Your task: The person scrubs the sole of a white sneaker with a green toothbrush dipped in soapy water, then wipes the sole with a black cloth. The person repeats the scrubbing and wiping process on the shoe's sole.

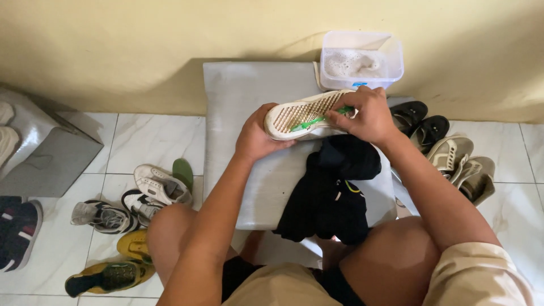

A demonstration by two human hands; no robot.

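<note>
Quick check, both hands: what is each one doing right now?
Left hand: closed around the heel end of the white shoe, sole up.
Right hand: closed on a green brush, held against the sole.

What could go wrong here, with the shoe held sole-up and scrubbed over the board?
1. The left hand grips only one end of the white shoe while the right hand works the green brush on the sole; the shoe might twist loose.
2. The black cloth lies right under the shoe, so drips could soil it.
3. The tub of soapy water stands close behind the right hand; a back-swing could perhaps tip it onto the sandals.
</note>
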